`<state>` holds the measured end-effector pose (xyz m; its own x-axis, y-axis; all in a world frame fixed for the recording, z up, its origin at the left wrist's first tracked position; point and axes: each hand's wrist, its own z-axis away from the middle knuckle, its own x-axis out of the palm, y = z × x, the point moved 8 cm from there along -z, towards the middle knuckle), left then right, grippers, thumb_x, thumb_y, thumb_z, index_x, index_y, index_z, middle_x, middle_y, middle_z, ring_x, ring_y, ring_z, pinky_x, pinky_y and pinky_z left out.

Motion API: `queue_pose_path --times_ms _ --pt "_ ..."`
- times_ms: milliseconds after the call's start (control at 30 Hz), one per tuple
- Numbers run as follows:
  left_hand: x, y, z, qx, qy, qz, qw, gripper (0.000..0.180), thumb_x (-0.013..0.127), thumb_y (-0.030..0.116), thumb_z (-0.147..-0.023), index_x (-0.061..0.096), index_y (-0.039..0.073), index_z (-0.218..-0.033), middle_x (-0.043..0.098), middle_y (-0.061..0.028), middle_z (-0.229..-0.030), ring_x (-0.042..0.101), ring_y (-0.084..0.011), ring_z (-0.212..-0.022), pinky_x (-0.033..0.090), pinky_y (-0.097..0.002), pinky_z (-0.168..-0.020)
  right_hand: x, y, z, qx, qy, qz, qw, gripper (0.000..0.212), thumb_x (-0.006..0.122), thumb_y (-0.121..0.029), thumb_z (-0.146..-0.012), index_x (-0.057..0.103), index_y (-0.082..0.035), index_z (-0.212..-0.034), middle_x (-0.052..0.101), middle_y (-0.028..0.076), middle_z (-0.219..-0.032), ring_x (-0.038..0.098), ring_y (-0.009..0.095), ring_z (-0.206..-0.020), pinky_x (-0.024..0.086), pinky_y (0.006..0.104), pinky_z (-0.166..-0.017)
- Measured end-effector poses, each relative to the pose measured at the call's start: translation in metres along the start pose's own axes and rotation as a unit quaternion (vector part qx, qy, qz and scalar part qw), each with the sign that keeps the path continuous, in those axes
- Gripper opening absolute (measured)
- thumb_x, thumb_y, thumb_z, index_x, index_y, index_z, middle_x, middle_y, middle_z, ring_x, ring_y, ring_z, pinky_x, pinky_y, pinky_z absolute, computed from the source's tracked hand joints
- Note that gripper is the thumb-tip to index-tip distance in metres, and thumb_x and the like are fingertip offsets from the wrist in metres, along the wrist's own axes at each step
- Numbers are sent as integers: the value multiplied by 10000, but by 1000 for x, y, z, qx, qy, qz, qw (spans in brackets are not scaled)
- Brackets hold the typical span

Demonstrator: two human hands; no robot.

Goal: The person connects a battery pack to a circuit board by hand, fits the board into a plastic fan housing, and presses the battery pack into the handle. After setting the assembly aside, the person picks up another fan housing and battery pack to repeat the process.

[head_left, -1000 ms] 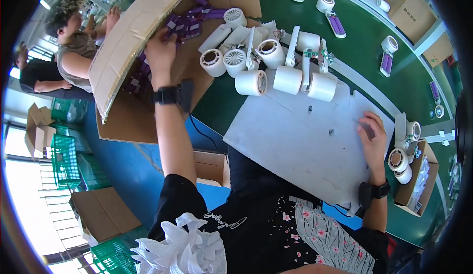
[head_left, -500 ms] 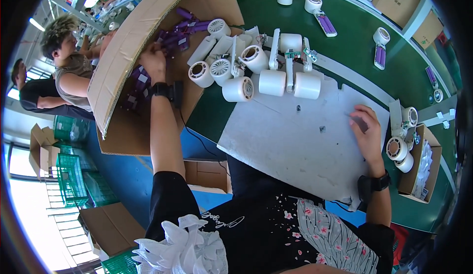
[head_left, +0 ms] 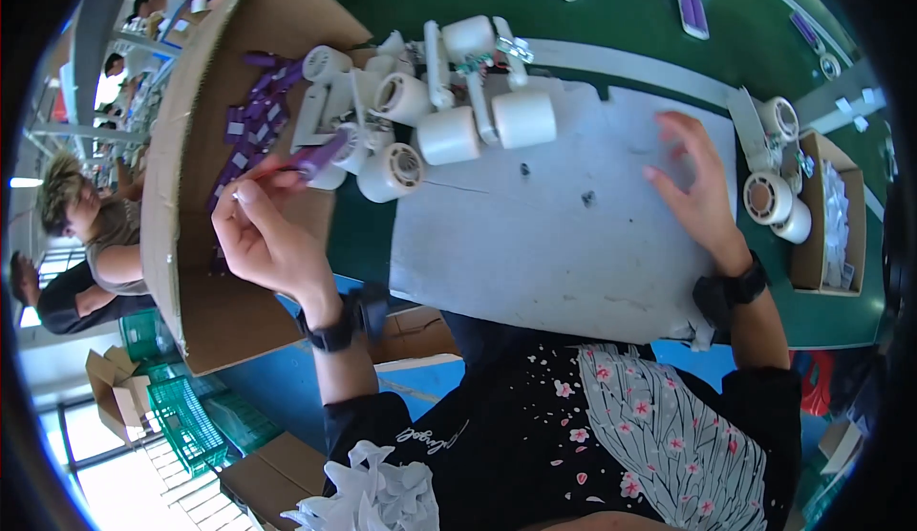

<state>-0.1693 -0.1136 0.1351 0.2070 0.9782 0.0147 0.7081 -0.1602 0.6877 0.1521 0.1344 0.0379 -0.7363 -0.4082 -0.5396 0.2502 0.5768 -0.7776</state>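
Note:
My left hand (head_left: 272, 240) is closed, pinching a purple battery pack (head_left: 322, 156) by one end. The pack is smeared by motion, and a bit of red shows near my fingers. Below it stands a cardboard box (head_left: 234, 316) on its side, with a heap of purple battery packs (head_left: 256, 116) inside. Over the right part of a grey mat (head_left: 487, 244), my right hand (head_left: 702, 187) hangs open, thumb and fingers apart, holding nothing. Several white fan housings (head_left: 447, 136) with bare handles and small green circuit boards (head_left: 516, 49) lie along the mat's far left edge.
At the right, more white housings (head_left: 767, 197) sit beside a small carton (head_left: 850, 278) of clear plastic pieces. Housings with purple packs (head_left: 693, 12) lie on the green table beyond a grey rail (head_left: 611, 61). Another person (head_left: 115, 244) sits past the box.
My left hand has come out of the heap toward me, now with a battery pack in it. The right hand has lifted slightly, its fingers spread. The head view has shifted.

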Motion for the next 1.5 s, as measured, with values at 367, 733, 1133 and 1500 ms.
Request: queue_pose_path --times_ms 367,733,1133,1500 --pt "186 85 146 -64 -547 190 813 264 700 86 -852 612 -12 -1080 684 -177 -1003 693 -242 -889 552 -332 -766 5 -34 28 -148 -25 -7 989 295 738 -48 -760 625 -15 -1030 660 84 -929 617 214 -766 486 292 -687" --pt "206 30 127 192 -474 -330 793 378 770 249 -731 662 135 -1074 573 -160 -1102 467 -339 -1118 340 -468 -929 -1 4 25 26 71 -65 995 108 647 -58 -881 577 -15 -951 607 41 -834 523 82 -675 416 227 -610" --pt "205 90 156 304 -571 43 761 275 699 10 -649 661 118 -899 542 -125 -1245 466 -314 -1223 413 -438 -936 2 54 21 345 -63 -596 723 684 320 -708 -918 542 -61 -932 664 170 -874 588 172 -518 444 239 -449" --pt "221 95 151 410 -545 110 723 163 663 10 -646 635 73 -793 576 -108 -1213 511 -296 -1184 461 -428 -936 25 45 36 349 -225 -721 555 533 531 -573 -903 544 -51 -1009 646 157 -872 590 152 -550 433 243 -408"
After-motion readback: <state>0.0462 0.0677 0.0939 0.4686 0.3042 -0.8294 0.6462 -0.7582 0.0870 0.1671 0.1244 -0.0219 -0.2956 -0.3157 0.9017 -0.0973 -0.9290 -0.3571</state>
